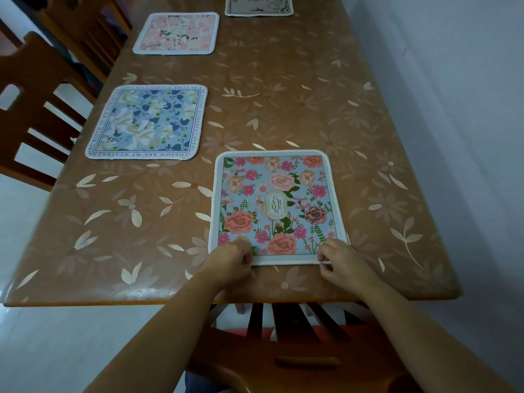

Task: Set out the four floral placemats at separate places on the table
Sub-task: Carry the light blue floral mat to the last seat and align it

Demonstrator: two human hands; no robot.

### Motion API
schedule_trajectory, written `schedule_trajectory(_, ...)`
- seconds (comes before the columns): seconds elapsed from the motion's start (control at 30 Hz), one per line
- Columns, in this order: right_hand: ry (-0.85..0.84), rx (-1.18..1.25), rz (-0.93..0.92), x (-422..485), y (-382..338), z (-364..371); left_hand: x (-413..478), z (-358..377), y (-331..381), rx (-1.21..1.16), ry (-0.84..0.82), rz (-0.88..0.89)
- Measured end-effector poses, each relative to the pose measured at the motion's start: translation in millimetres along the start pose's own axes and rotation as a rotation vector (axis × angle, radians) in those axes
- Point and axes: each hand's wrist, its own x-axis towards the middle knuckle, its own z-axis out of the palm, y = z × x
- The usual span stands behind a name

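We have both hands on the near edge of the pink-rose placemat, the left hand pinching its near left corner and the right hand pinching its near right corner, fingers curled closed over the white border with the thumbs tucked beneath or against the edge. The mat lies flat on the table, a little in from the near rim, its printed oval label reading upright from where we stand. Up and to the left of our left hand lies the blue-and-white placemat, bordered with lettering, well apart from the one we hold. Beyond that, farther from our grip along the same left side, sits the pale peach placemat, and past our right hand toward the far end the cream placemat shows only partly, cut off by the top of the view. All four lie flat, none touching another. The tabletop is covered in a glossy brown sheet printed with pale leaves and daisy-like flowers, and light glints along it. Directly under our forearms stands a wooden chair with a slatted back, pushed in at the near end; more wooden chairs line the left side. A plain white wall runs close along the right, and pale floor shows at lower left.
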Motion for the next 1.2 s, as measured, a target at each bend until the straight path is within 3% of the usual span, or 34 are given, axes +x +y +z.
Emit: schedule_trajectory(1.2, -0.033, 0.041, -0.002, -3.6, -6.6, -6.8, -1.4, -5.0, 3.1, 0.021, -0.016, -0.018)
